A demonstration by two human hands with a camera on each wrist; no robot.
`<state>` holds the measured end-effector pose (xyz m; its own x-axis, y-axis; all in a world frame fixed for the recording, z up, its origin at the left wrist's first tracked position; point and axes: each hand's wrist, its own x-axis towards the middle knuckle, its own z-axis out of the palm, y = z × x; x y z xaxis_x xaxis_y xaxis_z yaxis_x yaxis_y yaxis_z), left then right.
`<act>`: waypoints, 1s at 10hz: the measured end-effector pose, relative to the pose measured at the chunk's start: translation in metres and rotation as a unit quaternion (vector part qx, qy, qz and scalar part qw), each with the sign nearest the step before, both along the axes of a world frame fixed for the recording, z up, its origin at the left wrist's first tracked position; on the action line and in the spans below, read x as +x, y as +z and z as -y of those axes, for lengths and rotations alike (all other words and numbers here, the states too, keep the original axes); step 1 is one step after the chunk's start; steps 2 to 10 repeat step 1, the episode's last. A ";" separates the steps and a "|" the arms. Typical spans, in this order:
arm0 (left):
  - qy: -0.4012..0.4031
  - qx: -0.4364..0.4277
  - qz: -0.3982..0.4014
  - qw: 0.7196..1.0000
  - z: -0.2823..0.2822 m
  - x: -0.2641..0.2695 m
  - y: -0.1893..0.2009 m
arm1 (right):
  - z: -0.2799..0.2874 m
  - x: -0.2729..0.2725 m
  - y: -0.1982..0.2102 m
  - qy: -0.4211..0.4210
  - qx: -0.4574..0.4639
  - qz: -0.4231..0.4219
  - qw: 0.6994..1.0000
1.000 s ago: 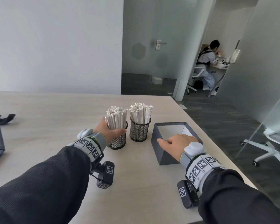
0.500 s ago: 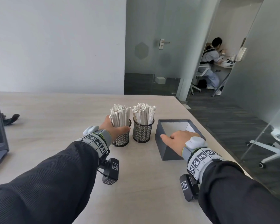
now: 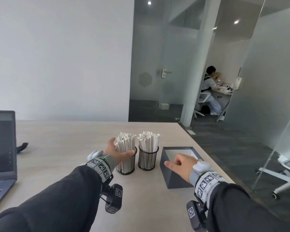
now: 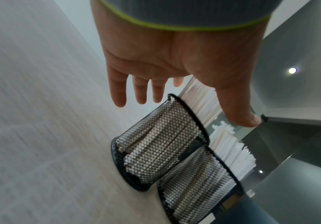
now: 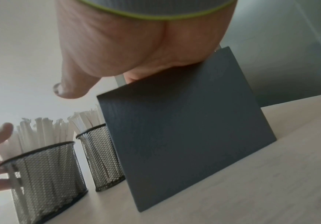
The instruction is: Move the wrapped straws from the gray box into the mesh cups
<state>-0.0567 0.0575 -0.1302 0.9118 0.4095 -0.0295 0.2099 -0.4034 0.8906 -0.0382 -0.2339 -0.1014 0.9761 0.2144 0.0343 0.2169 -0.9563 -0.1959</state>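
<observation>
Head high; wrists low, cups shared

The right hand covers the gray box's near rim, its fingers hidden inside. The laptop is cut off at the frame's left edge. Possibly the left hand's thumb touches the straws; blur prevents certainty.

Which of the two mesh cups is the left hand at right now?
The left mesh cup, the one farther from the gray box. The left hand is spread open around its straws; the right mesh cup has no hand at it.
</observation>
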 end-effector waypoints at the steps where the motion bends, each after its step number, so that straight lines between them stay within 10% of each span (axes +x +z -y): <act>1: 0.019 -0.037 0.062 0.997 -0.001 -0.013 0.012 | 0.004 0.002 0.002 0.002 0.107 0.002 0.994; 10: 0.019 -0.037 0.062 0.997 -0.001 -0.013 0.012 | 0.004 0.002 0.002 0.002 0.107 0.002 0.994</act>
